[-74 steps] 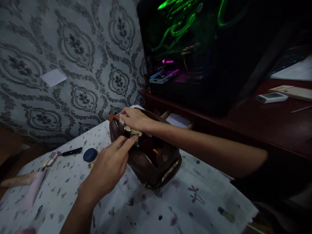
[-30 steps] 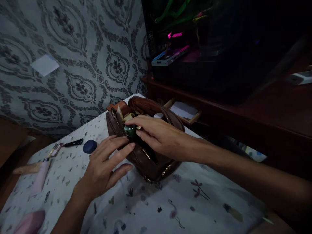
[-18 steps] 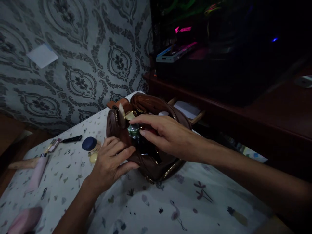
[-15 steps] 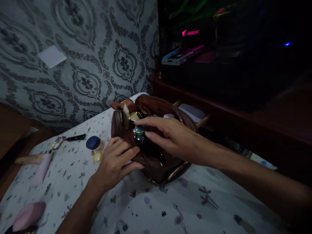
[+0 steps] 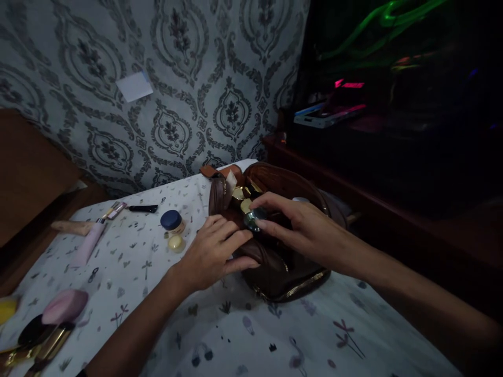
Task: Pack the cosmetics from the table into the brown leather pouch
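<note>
A pink rounded object [image 5: 65, 307], a pale tube [image 5: 88, 243] and a blue-lidded jar [image 5: 172, 221] sit on a cloth-covered bench [image 5: 223, 353], left of the person. Next, the left hand [image 5: 216, 251] rests on an open brown bag's [image 5: 275, 280] edge, thumb and forefinger parted, its grip impossible to tell. Inside the bag, beside gold-coloured objects [image 5: 239, 194], a green glassy object [image 5: 253, 221] is pinched between the right hand's [image 5: 308, 228] narrowed fingers.

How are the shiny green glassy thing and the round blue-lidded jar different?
The shiny green glassy thing is held by the right hand in the brown leather bag; the round blue-lidded jar stands untouched on white patterned cloth. The green thing glints; the jar's lid looks dull.
</note>
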A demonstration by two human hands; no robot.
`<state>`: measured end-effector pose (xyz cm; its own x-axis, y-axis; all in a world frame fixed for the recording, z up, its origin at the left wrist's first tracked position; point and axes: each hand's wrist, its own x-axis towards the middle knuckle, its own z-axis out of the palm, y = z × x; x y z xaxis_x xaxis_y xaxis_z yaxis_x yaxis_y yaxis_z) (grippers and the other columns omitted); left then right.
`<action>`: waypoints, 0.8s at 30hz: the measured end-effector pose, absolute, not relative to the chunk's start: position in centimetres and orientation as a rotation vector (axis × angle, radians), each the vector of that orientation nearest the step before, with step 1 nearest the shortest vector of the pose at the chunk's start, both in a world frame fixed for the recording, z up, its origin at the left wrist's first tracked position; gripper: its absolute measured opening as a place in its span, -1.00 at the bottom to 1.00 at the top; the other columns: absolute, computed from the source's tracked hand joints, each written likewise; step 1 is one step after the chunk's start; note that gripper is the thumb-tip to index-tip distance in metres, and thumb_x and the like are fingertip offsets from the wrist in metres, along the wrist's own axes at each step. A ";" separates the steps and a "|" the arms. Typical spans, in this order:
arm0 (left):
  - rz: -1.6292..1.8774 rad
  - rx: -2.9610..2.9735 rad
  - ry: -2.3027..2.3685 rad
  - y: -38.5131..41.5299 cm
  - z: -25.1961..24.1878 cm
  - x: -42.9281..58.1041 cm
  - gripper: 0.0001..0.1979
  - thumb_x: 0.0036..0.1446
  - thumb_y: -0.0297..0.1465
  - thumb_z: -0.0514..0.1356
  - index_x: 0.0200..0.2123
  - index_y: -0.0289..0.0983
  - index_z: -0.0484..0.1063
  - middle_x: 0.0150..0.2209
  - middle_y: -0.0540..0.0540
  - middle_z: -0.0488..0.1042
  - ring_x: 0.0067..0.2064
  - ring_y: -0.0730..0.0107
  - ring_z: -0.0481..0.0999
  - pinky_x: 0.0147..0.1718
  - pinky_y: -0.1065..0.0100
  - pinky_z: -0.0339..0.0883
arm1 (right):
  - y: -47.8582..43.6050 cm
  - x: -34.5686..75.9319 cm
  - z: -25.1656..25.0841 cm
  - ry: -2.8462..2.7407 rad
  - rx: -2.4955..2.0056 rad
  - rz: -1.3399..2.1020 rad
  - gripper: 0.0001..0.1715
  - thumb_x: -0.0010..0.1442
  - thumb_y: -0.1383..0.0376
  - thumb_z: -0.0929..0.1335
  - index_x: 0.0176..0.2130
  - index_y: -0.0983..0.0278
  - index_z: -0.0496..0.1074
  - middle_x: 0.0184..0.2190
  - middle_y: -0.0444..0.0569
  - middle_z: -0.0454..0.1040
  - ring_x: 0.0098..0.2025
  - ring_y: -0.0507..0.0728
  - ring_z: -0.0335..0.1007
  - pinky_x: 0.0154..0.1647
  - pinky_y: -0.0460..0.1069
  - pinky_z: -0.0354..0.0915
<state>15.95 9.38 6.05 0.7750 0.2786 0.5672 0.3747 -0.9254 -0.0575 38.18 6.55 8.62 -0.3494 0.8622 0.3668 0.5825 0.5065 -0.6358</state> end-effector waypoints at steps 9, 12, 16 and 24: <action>-0.939 -2.746 -0.480 9.4 5.8 16.2 -0.57 0.35 -0.05 0.00 -0.04 -0.32 0.28 -0.25 -0.14 0.50 -0.15 0.21 0.53 0.11 -0.04 0.35 | 6.7 38.5 8.6 -2.105 -1.194 0.484 -0.61 0.33 0.08 0.28 0.05 0.19 0.44 -0.22 -0.07 0.59 -0.33 0.08 0.48 -0.34 -0.05 0.33; -0.925 -2.756 -0.505 9.3 5.7 16.1 -0.51 0.32 0.00 0.00 -0.04 -0.34 0.27 -0.22 -0.17 0.50 -0.10 0.17 0.53 0.15 -0.08 0.31 | 6.7 38.5 8.9 -2.112 -1.201 0.467 -0.59 0.32 0.07 0.28 0.05 0.20 0.44 -0.22 -0.06 0.59 -0.30 0.11 0.50 -0.30 -0.03 0.36; -0.900 -2.761 -0.571 9.2 5.7 15.9 -0.47 0.29 0.04 0.02 -0.02 -0.34 0.28 -0.14 -0.23 0.51 -0.03 0.12 0.52 0.22 -0.14 0.23 | 6.8 38.3 9.3 -2.122 -1.198 0.458 -0.58 0.31 0.09 0.28 0.06 0.22 0.43 -0.19 -0.04 0.59 -0.25 0.12 0.52 -0.27 -0.02 0.38; -0.819 -2.784 -0.661 8.9 5.3 15.1 -0.39 0.30 0.04 0.00 0.18 -0.29 0.17 0.17 -0.36 0.39 0.27 0.04 0.34 0.31 -0.17 0.05 | 7.0 38.1 9.3 -2.135 -1.188 0.450 -0.53 0.32 0.05 0.27 0.10 0.22 0.41 -0.10 0.00 0.59 -0.14 0.17 0.54 -0.14 0.03 0.42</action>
<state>15.11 8.89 5.29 0.7516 0.3674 0.5479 0.4578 -0.8885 -0.0323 38.09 6.97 9.31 -0.3818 0.8469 0.3701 0.6254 0.5316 -0.5712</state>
